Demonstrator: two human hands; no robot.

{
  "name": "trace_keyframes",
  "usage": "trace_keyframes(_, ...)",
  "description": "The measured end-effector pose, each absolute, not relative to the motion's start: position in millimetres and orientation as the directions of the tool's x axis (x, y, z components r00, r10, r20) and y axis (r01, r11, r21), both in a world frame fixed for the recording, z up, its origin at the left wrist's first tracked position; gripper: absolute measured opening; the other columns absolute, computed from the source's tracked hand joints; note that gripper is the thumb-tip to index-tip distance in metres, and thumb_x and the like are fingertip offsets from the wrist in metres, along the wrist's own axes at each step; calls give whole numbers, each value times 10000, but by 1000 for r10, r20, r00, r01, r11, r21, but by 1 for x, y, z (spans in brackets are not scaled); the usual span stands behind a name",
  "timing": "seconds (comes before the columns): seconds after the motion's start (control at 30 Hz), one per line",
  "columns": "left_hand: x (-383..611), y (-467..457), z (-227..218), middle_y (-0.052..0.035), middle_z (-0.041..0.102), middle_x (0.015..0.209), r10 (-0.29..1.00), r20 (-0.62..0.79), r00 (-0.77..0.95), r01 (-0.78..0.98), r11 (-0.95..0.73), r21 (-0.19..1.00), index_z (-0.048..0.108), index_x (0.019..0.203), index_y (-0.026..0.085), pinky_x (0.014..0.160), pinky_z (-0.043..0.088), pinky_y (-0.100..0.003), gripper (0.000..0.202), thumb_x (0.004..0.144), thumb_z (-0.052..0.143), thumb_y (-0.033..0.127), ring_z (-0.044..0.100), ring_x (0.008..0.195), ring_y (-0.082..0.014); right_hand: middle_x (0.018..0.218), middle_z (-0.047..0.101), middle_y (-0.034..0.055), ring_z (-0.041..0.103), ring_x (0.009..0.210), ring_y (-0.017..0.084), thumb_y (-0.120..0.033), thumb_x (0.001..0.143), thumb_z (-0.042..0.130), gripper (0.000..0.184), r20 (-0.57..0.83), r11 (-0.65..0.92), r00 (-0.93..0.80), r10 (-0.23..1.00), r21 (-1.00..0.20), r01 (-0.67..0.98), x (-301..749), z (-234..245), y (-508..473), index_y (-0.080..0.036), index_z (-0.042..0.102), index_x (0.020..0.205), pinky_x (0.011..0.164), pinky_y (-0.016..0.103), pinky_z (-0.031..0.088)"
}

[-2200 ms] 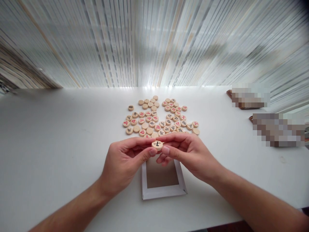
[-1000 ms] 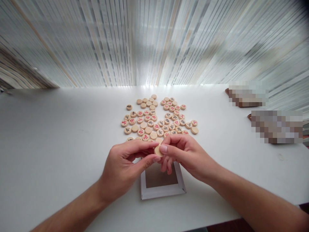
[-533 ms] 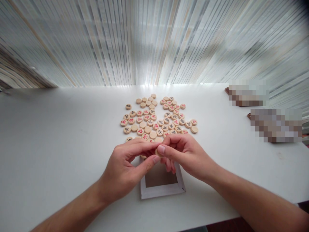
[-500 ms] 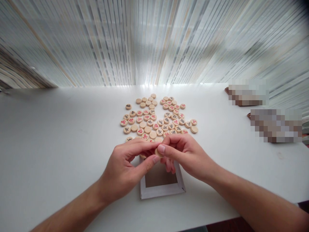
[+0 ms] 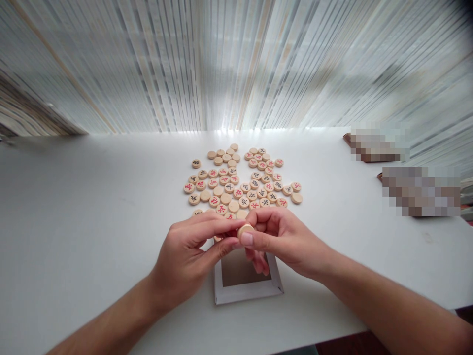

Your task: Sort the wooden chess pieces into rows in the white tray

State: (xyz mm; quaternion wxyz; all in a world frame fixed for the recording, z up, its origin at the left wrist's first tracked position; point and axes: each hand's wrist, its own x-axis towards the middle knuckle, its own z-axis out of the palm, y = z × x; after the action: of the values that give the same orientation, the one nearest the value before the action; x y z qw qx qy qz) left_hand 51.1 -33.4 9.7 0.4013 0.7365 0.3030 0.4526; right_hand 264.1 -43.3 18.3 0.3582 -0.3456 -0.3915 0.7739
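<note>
Both hands meet over the near middle of a white table [image 5: 74,207]. A round wooden chess disc [image 5: 245,229] is pinched between the thumb and fingers of my left hand [image 5: 188,259] and my right hand [image 5: 283,239]; its pale edge faces me and its marking is hidden. Under the hands lies a shallow white box [image 5: 246,291] with a brown inside. Just beyond the hands, a spread of several wooden discs [image 5: 240,180] with red or black characters lies flat on the table.
Two blurred brown objects [image 5: 380,143] [image 5: 421,190] sit at the table's right side. A striped curtain [image 5: 236,64] hangs behind the far edge. The table's near edge runs below my forearms.
The disc, first held face up with a black character showing, has been turned between the fingertips so its plain edge shows. Both hands sank slightly toward the box.
</note>
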Motion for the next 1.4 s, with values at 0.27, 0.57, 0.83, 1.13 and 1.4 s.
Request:
trace_keyframes(0.27, 52, -38, 8, -26, 794, 970, 730, 503, 463, 145, -622, 769, 818, 1227, 200, 785, 608, -193, 369, 908, 783, 18, 755, 837, -117, 597, 703, -10, 602, 436, 81, -371, 723, 998, 401, -325, -430, -448, 833, -890, -153, 262, 19, -46, -151, 663, 732, 414, 151, 476)
trace_keyframes(0.57, 51, -39, 9, -7, 752, 873, 778, 446, 442, 170, -561, 810, 812, 1096, 196, 735, 584, -220, 265, 861, 825, 73, 703, 773, -123, 612, 685, -1, 570, 448, 74, -475, 860, 880, 396, -267, -374, -496, 826, -918, -129, 263, 22, -47, -137, 690, 774, 421, 155, 426)
trace_keyframes(0.83, 51, -38, 9, -5, 750, 886, 771, 473, 426, 159, -578, 800, 818, 1177, 206, 756, 597, -222, 345, 862, 836, 67, 708, 787, -121, 628, 698, 9, 589, 471, 79, -507, 838, 891, 427, -280, -387, -501, 819, -914, -121, 264, 23, -46, -140, 685, 765, 459, 171, 464)
trace_keyframes(1.13, 54, -41, 14, -7, 752, 868, 750, 497, 436, 181, -614, 768, 824, 1092, 171, 719, 582, -181, 274, 850, 812, 42, 701, 754, -100, 584, 661, -11, 551, 455, 79, -465, 790, 920, 395, -324, -406, -494, 807, -911, -66, 265, 24, -47, -138, 699, 782, 438, 173, 439)
trace_keyframes(1.4, 52, -40, 14, -5, 747, 871, 768, 480, 425, 172, -589, 790, 828, 1150, 209, 733, 587, -205, 344, 845, 826, 52, 701, 760, -114, 621, 699, 10, 572, 472, 86, -428, 734, 950, 416, -346, -456, -523, 779, -885, -94, 266, 27, -45, -159, 633, 732, 468, 185, 467)
